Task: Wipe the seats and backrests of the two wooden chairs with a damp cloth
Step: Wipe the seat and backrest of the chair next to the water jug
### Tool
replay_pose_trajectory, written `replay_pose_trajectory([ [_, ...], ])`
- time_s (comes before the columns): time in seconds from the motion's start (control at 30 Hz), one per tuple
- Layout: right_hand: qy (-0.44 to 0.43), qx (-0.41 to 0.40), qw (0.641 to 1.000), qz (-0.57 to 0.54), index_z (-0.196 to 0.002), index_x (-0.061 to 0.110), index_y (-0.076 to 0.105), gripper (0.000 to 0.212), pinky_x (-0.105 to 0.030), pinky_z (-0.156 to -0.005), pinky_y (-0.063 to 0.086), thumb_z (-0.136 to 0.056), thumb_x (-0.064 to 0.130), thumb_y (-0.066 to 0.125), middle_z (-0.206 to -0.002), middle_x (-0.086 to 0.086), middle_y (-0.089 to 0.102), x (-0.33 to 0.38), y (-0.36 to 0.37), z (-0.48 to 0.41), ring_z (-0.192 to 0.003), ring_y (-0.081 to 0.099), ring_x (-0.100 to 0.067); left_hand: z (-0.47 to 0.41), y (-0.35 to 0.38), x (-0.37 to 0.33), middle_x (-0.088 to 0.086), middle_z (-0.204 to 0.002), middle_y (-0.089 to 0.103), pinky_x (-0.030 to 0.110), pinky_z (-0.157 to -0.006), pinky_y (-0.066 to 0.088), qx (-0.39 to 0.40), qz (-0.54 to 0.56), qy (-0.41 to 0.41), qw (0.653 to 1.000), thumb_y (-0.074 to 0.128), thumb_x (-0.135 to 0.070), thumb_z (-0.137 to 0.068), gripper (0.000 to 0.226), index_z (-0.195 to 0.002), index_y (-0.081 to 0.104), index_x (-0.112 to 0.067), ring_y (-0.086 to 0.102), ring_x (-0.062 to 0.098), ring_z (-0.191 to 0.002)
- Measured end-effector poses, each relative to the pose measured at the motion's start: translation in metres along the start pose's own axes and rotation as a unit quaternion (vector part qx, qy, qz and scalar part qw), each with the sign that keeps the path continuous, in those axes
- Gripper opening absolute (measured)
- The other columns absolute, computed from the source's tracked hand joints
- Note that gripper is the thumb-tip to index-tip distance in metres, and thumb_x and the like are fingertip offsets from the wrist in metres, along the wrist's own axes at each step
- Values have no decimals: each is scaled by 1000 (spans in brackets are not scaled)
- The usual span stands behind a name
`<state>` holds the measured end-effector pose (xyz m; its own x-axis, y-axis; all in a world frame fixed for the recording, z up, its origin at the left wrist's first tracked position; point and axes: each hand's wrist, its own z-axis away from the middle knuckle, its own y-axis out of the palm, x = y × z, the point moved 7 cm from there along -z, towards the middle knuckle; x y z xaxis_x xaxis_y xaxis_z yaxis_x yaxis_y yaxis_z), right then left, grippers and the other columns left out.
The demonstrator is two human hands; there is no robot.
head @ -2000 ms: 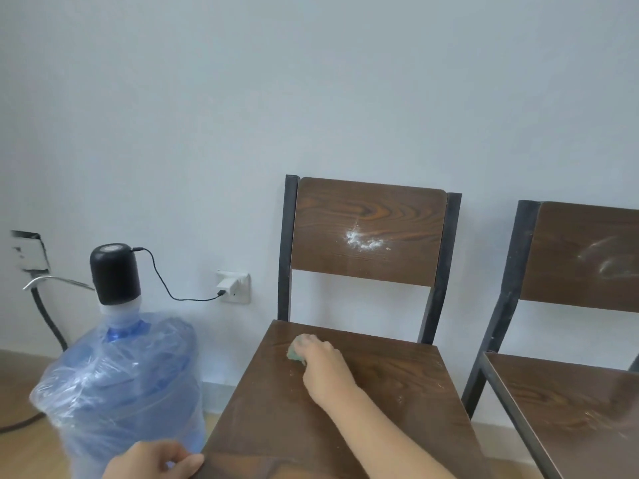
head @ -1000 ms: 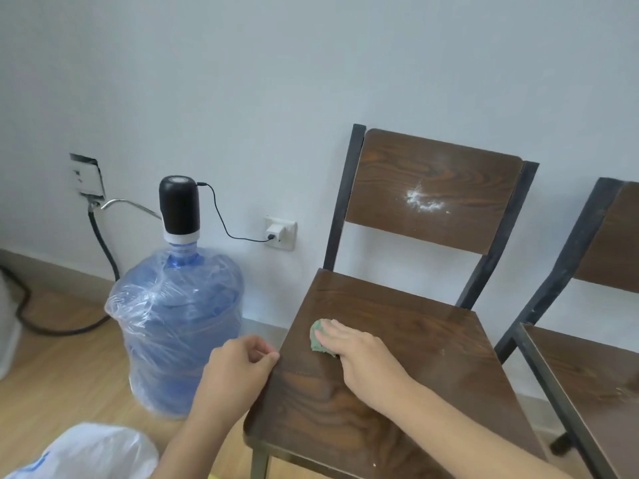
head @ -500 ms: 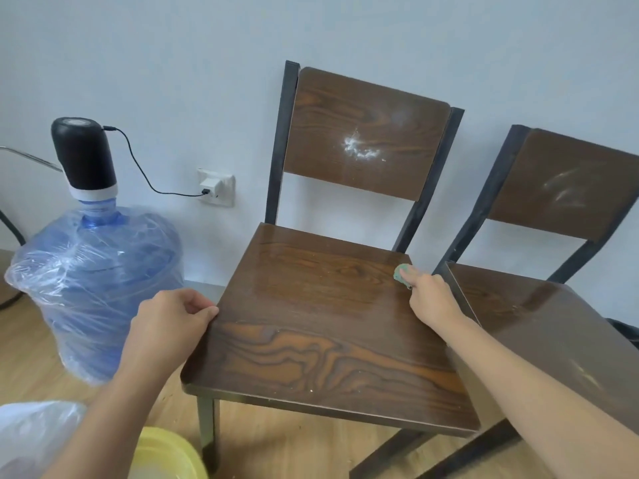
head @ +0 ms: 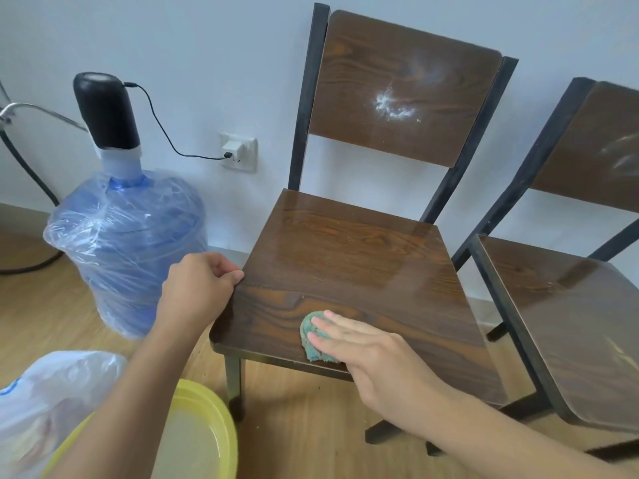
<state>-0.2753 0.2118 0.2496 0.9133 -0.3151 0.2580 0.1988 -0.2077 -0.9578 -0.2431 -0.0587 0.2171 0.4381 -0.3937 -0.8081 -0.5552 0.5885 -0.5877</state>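
Your right hand, fingers flat and together, now presses the small green damp cloth at the near-left edge of the left dark wooden chair's seat, having swept back from its far-right corner. Your left hand still pinches the seat's left edge. The white-smeared backrest remains unwiped.

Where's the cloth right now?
Head view: the green cloth lies near the front edge of the left chair's seat, pressed flat under the right hand.

Cloth half under fingers; right chair cropped.
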Motion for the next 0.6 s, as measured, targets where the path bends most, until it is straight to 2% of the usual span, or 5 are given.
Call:
replay_pose_trajectory([
  [0.2,-7,-4,1000,1,-136,16,63,52,-29,-117,36,-88,-3,60,-146,1,55,4,-7,0,-143,41,-10,-4,2,-1,-3,-82,78,54,-90,62,9,-3,14,1000,78,-27,-93,18,-75,77,-29,74,27,-83],
  [0.3,-12,3,1000,-16,-132,16,66,50,-32,-115,39,-86,0,59,-143,0,58,9,-7,-2,-142,42,-10,-9,2,5,-6,-67,78,53,-84,65,18,3,10,1000,82,-26,-89,21,-69,79,-30,76,27,-79],
  [0.4,-60,9,998,-23,-133,14,64,45,-36,-115,40,-91,2,56,-147,-3,55,24,-1,-8,-145,39,-16,-15,3,13,-16,-62,76,51,-74,67,26,5,3,1000,84,-27,-86,23,-77,78,-47,77,25,-67],
  [0.5,-119,11,993,12,-139,15,58,38,-36,-117,36,-106,9,39,-154,-2,47,35,9,-10,-150,29,-18,-24,6,29,-10,-65,78,55,-68,69,27,22,-20,999,85,-28,-86,17,-79,80,-43,79,31,-67],
  [0.6,-133,64,988,46,-149,15,45,43,-33,-122,23,-111,15,24,-162,-1,34,20,14,-2,-153,17,-16,-37,12,54,-6,-68,80,54,-62,69,31,30,-29,999,85,-32,-85,7,-85,83,-38,80,34,-68],
])
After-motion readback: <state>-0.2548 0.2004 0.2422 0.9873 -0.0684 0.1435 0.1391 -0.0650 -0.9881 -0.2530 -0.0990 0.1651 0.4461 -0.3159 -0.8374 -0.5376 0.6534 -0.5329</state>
